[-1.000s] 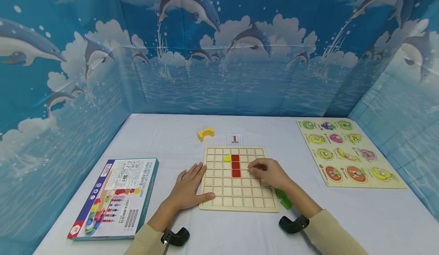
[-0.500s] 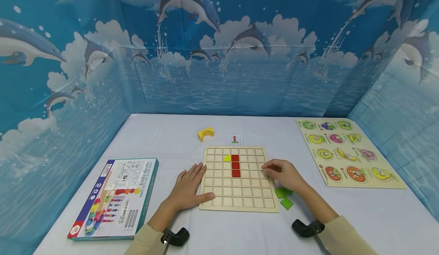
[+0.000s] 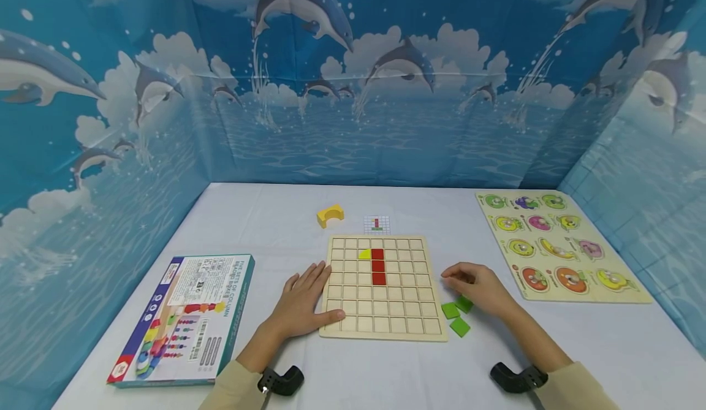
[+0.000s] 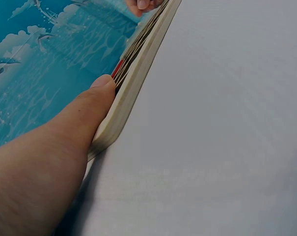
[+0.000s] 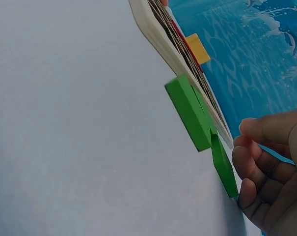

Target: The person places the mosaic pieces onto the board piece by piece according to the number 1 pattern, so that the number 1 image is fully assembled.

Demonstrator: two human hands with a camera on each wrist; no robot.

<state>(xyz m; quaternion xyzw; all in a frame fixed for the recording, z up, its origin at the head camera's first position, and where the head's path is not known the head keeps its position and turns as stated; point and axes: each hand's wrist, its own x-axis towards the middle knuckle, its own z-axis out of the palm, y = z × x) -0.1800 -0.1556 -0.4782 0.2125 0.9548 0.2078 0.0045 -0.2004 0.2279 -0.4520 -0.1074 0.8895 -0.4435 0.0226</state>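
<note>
My left hand (image 3: pixel 300 306) rests on the left side of a wooden grid board (image 3: pixel 408 309), fingers spread and thumb on its front-left corner. In the left wrist view the thumb (image 4: pixel 99 93) lies on the board's rim. On the grid, a column of red tiles (image 3: pixel 378 267) stands beside a yellow piece (image 3: pixel 364 254). My right hand (image 3: pixel 477 286) is off the board's right side, fingers loosely curled with nothing seen between them. Just below it several green tiles (image 3: pixel 459 326) lie on the table; the right wrist view shows the green tiles (image 5: pixel 190 113) close to the fingers.
A small printed grid card (image 3: pixel 377 224) and a yellow arch block (image 3: pixel 331 214) lie behind the board. At the left is a boxed toy set (image 3: pixel 193 318). A board with fruit pictures (image 3: pixel 562 257) lies at the right. Dolphin-print cloth (image 3: pixel 353 134) surrounds the white table.
My right hand has moved right, from over the grid to outside the board's right edge, uncovering the green tiles. The left hand has stayed in place.
</note>
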